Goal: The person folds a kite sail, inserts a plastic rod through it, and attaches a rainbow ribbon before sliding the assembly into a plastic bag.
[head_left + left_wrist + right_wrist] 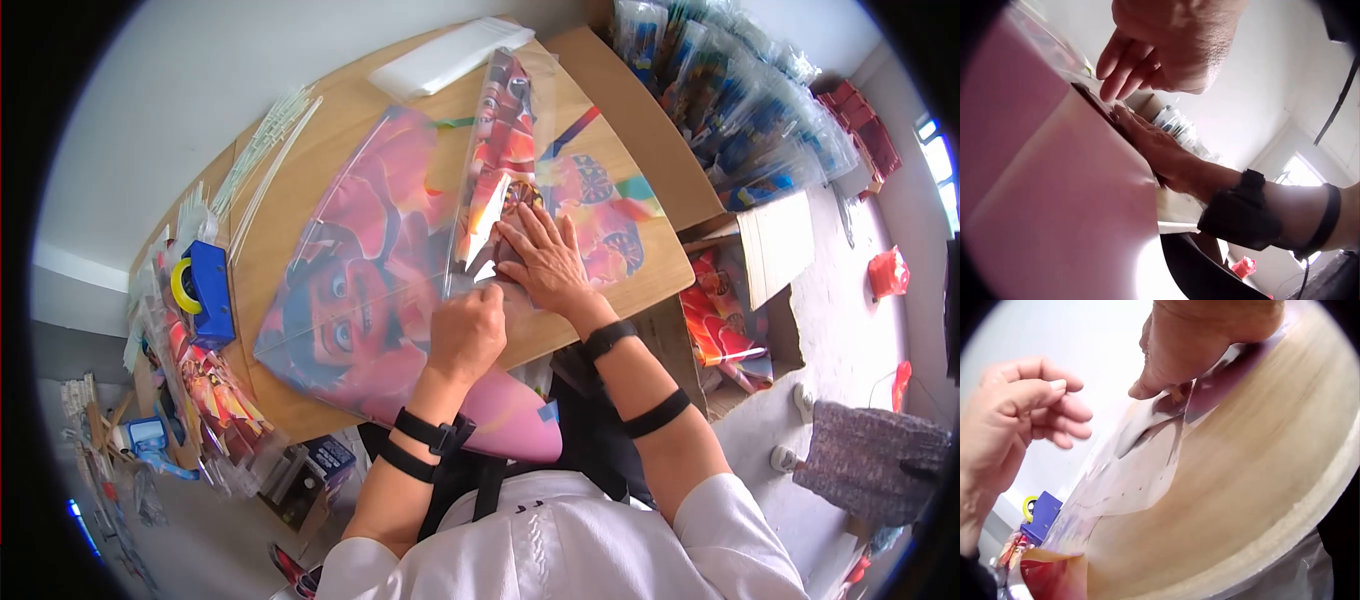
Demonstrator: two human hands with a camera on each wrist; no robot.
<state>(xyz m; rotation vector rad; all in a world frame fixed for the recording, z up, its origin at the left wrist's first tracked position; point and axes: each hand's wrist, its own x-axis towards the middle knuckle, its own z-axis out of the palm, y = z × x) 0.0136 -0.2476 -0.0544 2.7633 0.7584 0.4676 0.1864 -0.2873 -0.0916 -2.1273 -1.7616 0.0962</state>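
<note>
My right hand (545, 262) lies flat with spread fingers on a long clear plastic sleeve (462, 235) holding a folded, red-patterned printed sheet (505, 140). In the right wrist view, the sleeve's loose clear end (1141, 481) spreads over the wooden table. Near that end my left hand (468, 333) hovers, its fingers loosely curled around nothing; the right wrist view shows this left hand (1029, 412) apart from the sleeve. Under both lies a large thin kite-shaped sheet (350, 300) printed with a cartoon face, its pink part (510, 420) hanging over the table's near edge.
White rods (262, 150) and a blue tape dispenser (208, 295) lie on the table's left side. A stack of clear bags (450, 58) is at the back. At right stand cardboard boxes (640, 130), with many packaged items (750, 100) beyond.
</note>
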